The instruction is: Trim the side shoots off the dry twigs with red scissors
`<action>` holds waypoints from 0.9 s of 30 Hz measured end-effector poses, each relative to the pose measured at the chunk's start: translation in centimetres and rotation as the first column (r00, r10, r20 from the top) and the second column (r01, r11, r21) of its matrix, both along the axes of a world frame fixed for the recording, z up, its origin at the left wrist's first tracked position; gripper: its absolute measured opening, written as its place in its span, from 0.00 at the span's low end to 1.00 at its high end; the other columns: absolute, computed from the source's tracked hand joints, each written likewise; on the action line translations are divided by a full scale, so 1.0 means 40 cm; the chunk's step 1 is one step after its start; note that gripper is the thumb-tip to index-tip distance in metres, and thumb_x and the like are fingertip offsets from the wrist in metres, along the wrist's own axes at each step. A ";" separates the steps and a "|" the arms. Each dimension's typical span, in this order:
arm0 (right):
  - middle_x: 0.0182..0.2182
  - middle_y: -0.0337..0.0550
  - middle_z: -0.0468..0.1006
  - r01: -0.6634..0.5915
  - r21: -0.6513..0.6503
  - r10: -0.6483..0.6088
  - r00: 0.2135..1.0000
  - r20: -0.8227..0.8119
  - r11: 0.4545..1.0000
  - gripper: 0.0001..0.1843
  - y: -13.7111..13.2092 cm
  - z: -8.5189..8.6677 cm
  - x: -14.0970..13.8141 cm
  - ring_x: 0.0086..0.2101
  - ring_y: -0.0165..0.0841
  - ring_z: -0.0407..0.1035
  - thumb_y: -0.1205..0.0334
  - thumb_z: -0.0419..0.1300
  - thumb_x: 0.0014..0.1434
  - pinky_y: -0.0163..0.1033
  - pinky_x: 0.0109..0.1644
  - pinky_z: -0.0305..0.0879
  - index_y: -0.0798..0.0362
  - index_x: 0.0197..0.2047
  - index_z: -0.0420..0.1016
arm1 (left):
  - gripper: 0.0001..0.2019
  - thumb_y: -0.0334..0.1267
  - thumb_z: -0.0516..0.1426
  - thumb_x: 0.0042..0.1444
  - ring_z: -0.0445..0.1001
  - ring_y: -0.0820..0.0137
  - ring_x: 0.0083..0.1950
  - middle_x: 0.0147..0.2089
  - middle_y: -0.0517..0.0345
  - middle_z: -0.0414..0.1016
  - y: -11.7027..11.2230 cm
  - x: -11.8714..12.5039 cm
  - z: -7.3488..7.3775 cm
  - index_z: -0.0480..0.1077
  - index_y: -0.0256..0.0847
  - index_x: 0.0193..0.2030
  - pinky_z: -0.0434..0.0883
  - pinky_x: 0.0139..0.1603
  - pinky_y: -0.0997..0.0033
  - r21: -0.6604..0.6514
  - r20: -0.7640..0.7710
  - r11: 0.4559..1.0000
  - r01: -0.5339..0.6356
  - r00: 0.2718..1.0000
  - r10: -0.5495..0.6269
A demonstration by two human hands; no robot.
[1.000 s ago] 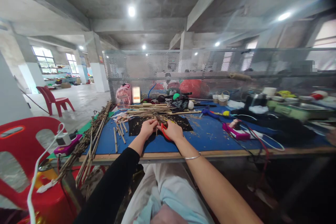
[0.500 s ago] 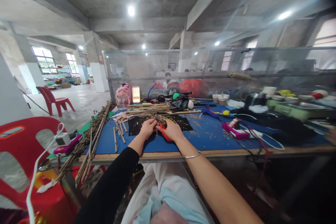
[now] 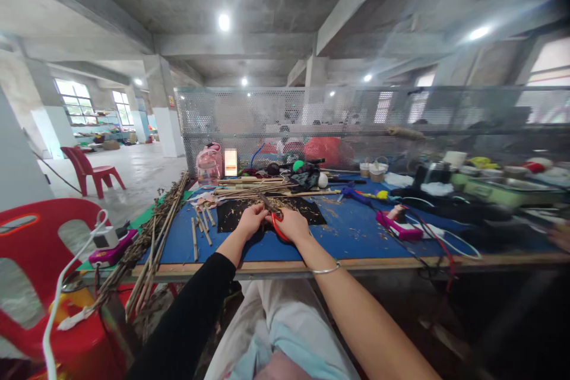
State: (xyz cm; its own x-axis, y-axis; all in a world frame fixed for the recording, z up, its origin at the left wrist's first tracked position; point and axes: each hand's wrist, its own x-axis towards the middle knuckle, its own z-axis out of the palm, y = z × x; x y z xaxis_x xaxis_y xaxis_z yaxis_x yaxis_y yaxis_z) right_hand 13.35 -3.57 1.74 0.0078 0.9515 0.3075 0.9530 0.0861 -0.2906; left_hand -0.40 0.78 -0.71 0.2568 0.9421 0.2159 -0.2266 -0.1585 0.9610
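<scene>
My right hand [image 3: 291, 225] is closed round red-handled scissors [image 3: 276, 229], whose dark blades point up and left over the black mat [image 3: 228, 221]. Close beside it, my left hand [image 3: 252, 219] is closed in a pinch near the blades. What its fingers hold is too small and hidden to make out. Tan scraps lie scattered over the mat. To the left of it, several short cut stalks [image 3: 202, 227] rest on the blue table top [image 3: 258, 252]. Long thin sticks [image 3: 262, 189] lie behind my hands.
A bundle of dried stalks [image 3: 155, 231] overhangs the table's left edge, near a red chair [image 3: 40, 237]. Behind stand a pink bottle [image 3: 208, 165], a lit phone [image 3: 231, 162] and a perforated metal screen [image 3: 267, 113]. On the right are a purple power strip [image 3: 398, 227] and cables.
The scissors' blades have swung slightly to the left and look more closed. Both hands stay at nearly the same place, and the view has shifted slightly.
</scene>
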 end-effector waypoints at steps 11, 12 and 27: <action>0.41 0.52 0.72 -0.053 0.104 0.051 0.998 0.020 0.993 0.35 0.004 -0.006 -0.001 0.44 0.40 0.65 0.33 0.49 0.48 0.39 0.45 0.56 0.56 0.43 0.67 | 0.15 0.37 0.57 0.47 0.68 0.75 0.23 0.30 0.55 0.75 -0.012 -0.003 0.011 0.71 0.36 0.43 0.62 0.23 0.78 -0.038 0.038 0.998 0.048 0.998 -0.047; 0.41 0.52 0.72 -0.056 0.105 0.054 0.998 0.026 0.993 0.34 0.004 -0.006 -0.001 0.44 0.40 0.65 0.33 0.49 0.48 0.39 0.45 0.56 0.56 0.43 0.66 | 0.15 0.37 0.57 0.48 0.67 0.76 0.22 0.29 0.56 0.75 -0.012 -0.002 0.011 0.71 0.36 0.43 0.62 0.23 0.79 -0.037 0.029 0.999 0.039 0.999 -0.038; 0.33 0.48 0.76 -0.016 -0.026 0.016 1.000 0.008 1.000 0.34 0.002 0.001 0.002 0.36 0.38 0.70 0.30 0.43 0.48 0.37 0.36 0.60 0.51 0.36 0.70 | 0.15 0.38 0.57 0.49 0.66 0.78 0.21 0.26 0.56 0.73 -0.005 -0.002 0.003 0.69 0.36 0.44 0.63 0.24 0.79 -0.077 0.066 0.996 0.046 0.997 -0.041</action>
